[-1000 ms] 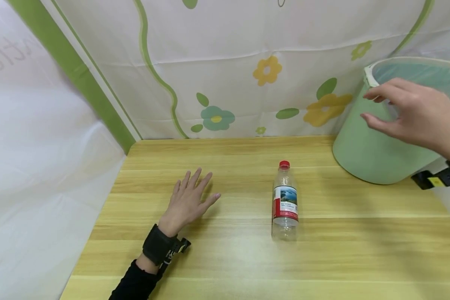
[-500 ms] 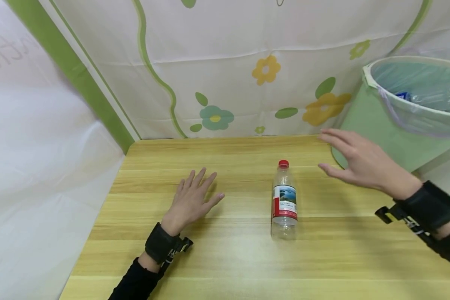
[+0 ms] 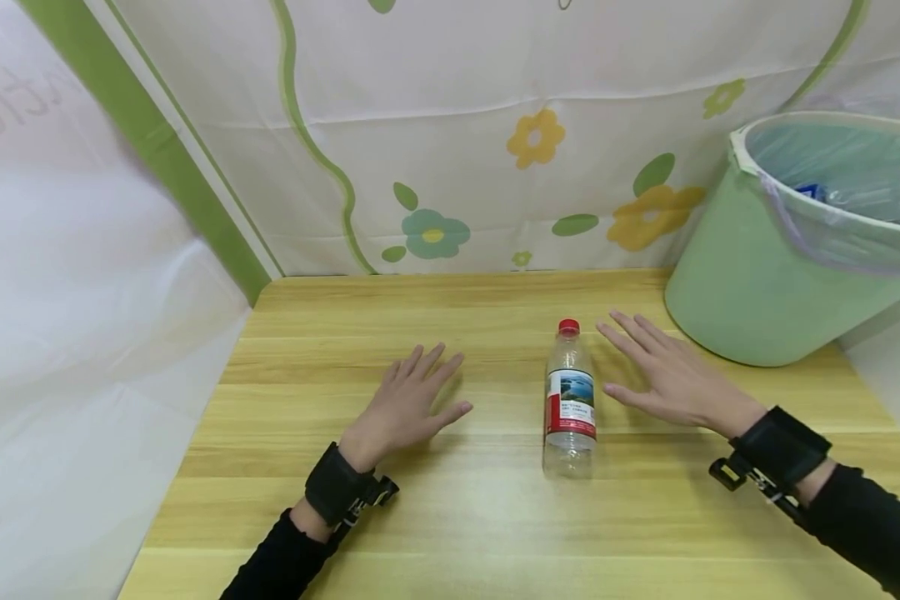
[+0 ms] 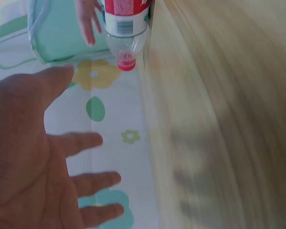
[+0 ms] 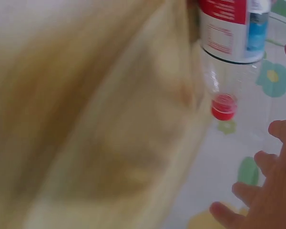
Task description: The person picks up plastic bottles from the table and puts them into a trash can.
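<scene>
A clear plastic bottle (image 3: 569, 408) with a red cap and a red, white and blue label lies on the wooden table (image 3: 495, 517), cap toward the back edge. To its left is my left hand (image 3: 405, 408), fingers spread and holding nothing. On the other side, my right hand (image 3: 675, 375) is just beside the bottle, fingers extended and apart from it. Both wrist views show the bottle (image 4: 126, 24) upside down near the fingers, its lower part cut off by the frame. In the right wrist view the right hand (image 5: 271, 186) shows only partly.
A light green bin (image 3: 780, 275) with a clear liner stands at the back right. Inside it lies another clear bottle (image 3: 870, 198) with a blue end. Behind the table hangs a white curtain (image 3: 435, 150) with a flower pattern; white fabric (image 3: 105, 375) covers the left side.
From in front of the bin, my right hand has come down and left to the bottle's side. My left hand has shifted slightly right. The bottle on the table has stayed put.
</scene>
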